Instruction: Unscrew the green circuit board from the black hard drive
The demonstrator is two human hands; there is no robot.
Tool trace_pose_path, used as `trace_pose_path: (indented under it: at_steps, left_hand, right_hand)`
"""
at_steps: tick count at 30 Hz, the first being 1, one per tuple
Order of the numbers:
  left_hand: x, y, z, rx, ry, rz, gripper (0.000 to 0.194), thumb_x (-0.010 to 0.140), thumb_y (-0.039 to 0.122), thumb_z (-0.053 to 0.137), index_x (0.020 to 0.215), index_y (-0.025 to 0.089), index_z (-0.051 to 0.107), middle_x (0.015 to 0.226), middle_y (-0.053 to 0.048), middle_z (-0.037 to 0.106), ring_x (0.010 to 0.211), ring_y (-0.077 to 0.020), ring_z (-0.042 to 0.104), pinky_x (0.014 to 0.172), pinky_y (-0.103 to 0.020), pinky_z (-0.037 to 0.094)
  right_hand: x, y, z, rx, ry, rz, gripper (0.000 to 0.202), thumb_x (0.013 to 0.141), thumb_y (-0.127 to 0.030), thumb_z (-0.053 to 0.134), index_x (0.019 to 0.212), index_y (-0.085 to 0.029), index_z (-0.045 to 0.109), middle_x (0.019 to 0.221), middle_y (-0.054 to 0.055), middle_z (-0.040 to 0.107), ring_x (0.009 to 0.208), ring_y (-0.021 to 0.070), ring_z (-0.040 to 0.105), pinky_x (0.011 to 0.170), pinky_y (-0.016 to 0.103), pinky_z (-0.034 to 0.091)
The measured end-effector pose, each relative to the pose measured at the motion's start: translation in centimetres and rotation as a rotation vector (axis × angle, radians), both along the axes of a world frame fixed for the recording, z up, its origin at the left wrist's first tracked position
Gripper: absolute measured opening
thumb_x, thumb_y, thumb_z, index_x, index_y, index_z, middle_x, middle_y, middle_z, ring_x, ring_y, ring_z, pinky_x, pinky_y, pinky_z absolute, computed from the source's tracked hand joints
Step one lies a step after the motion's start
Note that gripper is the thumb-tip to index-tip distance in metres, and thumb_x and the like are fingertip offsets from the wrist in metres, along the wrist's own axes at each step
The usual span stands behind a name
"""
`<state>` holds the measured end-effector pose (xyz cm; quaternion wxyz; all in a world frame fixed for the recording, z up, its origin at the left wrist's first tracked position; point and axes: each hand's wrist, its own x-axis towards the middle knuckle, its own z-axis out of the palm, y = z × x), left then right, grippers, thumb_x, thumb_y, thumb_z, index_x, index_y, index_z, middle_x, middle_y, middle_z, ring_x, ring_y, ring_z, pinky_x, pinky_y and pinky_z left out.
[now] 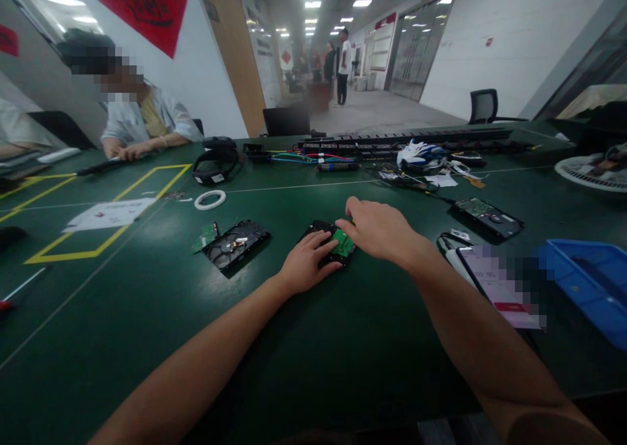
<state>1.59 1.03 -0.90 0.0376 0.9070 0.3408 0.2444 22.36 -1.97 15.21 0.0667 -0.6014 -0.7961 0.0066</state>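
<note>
On the green table (pixel 235 321), a black hard drive with a green circuit board (pixel 343 244) lies before me. My left hand (pixel 309 262) rests on it with its fingers spread. Just above the drive's right side is my right hand (pixel 375 226), its fingers curled around something I cannot make out; a small yellow bit shows beside them. To the left lies another black drive casing (pixel 238 244), with a loose green board (pixel 206 237) at its edge. A third drive (pixel 487 217) sits at the right, its board facing up.
A blue bin (pixel 588 281) and a phone (pixel 494 288) are at the right. White tape roll (pixel 210 200), black strap device (pixel 215 163), cables and gloves (pixel 421 153) lie farther back. A person (pixel 147 118) sits at the back left.
</note>
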Motion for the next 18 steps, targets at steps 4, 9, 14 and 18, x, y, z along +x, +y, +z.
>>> trace_pose_path:
  at_steps: [4,9,14,18]
  left_hand:
    - [-0.03,-0.02,0.08,0.006,-0.005,-0.001,0.060,0.100,0.058,0.063,0.149,0.024,0.058,0.155,-0.013,0.054,0.146,-0.0337,0.048,0.122,-0.055,0.042]
    - [-0.03,0.01,0.13,0.003,-0.001,0.006,0.061,0.100,0.058,0.063,0.149,0.023,0.058,0.154,-0.013,0.054,0.146,-0.0337,0.048,0.122,-0.055,0.042]
    - [0.01,0.09,0.11,0.004,0.000,-0.006,0.060,0.100,0.059,0.061,0.149,0.024,0.058,0.156,-0.013,0.053,0.146,-0.0339,0.048,0.122,-0.055,0.041]
    - [0.03,0.04,0.21,0.000,-0.019,-0.001,0.059,0.099,0.059,0.062,0.148,0.025,0.059,0.156,-0.012,0.053,0.146,-0.0344,0.048,0.122,-0.057,0.042]
  right_hand:
    - [0.00,0.18,-0.04,-0.011,-0.003,0.003,0.024,0.100,-0.033,0.055,0.114,-0.016,0.064,0.104,0.016,0.075,0.090,0.0320,0.071,0.068,0.038,0.043]
    - [0.24,0.43,-0.17,0.019,0.073,0.100,0.023,0.092,-0.024,0.062,0.115,-0.018,0.064,0.111,0.013,0.074,0.098,0.0283,0.069,0.077,0.037,0.045]
    - [0.15,0.18,-0.09,0.003,0.072,0.114,0.023,0.093,-0.024,0.059,0.115,-0.018,0.062,0.112,0.013,0.074,0.098,0.0267,0.068,0.079,0.037,0.045]
    - [-0.14,-0.19,0.22,0.000,-0.002,0.019,0.026,0.098,-0.035,0.054,0.116,-0.018,0.060,0.108,0.014,0.074,0.090,0.0291,0.069,0.071,0.038,0.043]
